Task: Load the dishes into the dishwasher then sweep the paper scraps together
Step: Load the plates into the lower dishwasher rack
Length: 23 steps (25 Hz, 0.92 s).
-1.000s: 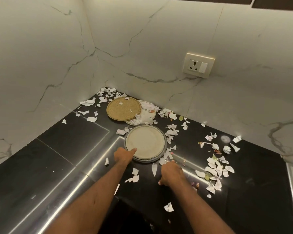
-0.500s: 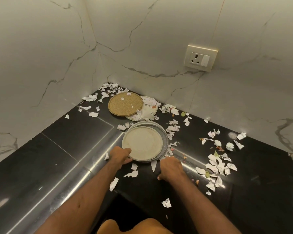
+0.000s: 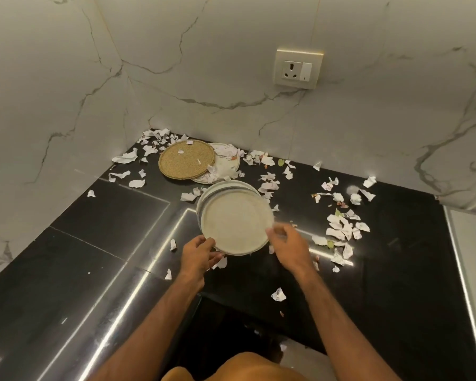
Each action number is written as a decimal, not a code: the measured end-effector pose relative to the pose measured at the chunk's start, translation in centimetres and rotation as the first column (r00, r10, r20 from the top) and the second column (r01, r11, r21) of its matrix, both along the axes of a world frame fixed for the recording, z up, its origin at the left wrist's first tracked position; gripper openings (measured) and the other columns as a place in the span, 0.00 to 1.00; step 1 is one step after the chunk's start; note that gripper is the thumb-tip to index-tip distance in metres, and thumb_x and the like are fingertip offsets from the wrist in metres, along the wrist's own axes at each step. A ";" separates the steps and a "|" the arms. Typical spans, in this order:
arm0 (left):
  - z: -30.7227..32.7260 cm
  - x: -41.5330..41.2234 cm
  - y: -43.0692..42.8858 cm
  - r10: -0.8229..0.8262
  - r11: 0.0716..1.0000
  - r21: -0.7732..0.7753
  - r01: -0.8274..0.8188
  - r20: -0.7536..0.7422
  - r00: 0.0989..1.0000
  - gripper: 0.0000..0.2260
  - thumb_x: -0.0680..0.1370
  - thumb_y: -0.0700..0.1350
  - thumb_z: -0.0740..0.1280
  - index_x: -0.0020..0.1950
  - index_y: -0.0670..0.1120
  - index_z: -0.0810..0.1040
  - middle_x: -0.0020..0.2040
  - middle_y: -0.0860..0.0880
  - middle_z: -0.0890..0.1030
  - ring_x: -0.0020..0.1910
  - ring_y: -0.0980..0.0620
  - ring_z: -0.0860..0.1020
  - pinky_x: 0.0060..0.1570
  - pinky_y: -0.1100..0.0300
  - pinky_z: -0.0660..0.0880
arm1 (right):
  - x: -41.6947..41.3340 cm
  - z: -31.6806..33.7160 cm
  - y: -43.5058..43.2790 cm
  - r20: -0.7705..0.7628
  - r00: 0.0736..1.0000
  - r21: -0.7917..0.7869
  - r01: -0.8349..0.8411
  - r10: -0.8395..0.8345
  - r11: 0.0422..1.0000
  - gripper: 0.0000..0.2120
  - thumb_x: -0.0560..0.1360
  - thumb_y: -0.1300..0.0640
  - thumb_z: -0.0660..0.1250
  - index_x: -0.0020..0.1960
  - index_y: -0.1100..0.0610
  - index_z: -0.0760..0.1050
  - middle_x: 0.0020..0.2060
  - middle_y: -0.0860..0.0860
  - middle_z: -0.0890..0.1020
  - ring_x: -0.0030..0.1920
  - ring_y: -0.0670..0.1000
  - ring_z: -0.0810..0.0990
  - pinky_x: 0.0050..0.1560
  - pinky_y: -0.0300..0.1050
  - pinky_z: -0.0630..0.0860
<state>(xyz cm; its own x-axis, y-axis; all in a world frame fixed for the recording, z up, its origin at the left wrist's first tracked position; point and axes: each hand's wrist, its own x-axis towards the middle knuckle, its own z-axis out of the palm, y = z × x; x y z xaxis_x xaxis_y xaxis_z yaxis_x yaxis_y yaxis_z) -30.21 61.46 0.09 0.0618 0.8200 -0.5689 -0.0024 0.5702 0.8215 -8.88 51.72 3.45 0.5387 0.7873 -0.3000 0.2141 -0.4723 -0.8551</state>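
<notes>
Left hand (image 3: 198, 254): fingers are gripping the cream plate (image 3: 235, 224) by its near rim
Right hand (image 3: 289, 247): fingers are blurring at the right rim; hold unclear
Cream plate: lying offset over a grey-rimmed plate (image 3: 223, 186) on the black surface (image 3: 107, 215), among paper scraps (image 3: 341, 229)
Risk: a one-sided hold is probably letting it tip, slide or drag the lower plate

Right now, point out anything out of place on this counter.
Torn paper scraps litter the black counter, some lying on the woven mat and the white plate in the corner. The beige plate, gripped by the left hand, sits off-centre over the grey-rimmed plate beneath.
</notes>
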 end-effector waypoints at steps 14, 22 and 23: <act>-0.2 -2.6 -14.1 -0.508 0.858 0.109 0.501 0.046 0.860 0.08 0.82 0.45 0.70 0.60 0.46 0.81 0.55 0.49 0.86 0.54 0.48 0.85 0.49 0.50 0.85 | -8.2 -1.4 -20.9 -0.286 0.774 0.118 0.614 -0.566 0.780 0.10 0.84 0.55 0.68 0.64 0.50 0.81 0.55 0.48 0.86 0.55 0.48 0.85 0.51 0.45 0.84; 0.3 4.1 -25.7 -0.867 0.494 0.148 0.857 0.011 0.498 0.06 0.82 0.46 0.70 0.59 0.51 0.82 0.53 0.49 0.87 0.54 0.47 0.85 0.52 0.48 0.84 | -8.4 -1.1 -38.6 -0.269 0.428 0.137 0.904 -0.863 0.406 0.15 0.80 0.59 0.72 0.65 0.49 0.81 0.55 0.46 0.86 0.56 0.48 0.84 0.54 0.50 0.83; 0.3 5.2 -27.4 -0.895 0.439 0.149 0.886 -0.012 0.446 0.06 0.82 0.47 0.70 0.59 0.51 0.82 0.53 0.49 0.87 0.54 0.48 0.85 0.53 0.48 0.84 | -8.6 -1.0 -40.6 -0.265 0.384 0.142 0.923 -0.885 0.358 0.15 0.80 0.59 0.72 0.65 0.48 0.81 0.55 0.46 0.85 0.56 0.47 0.83 0.54 0.49 0.83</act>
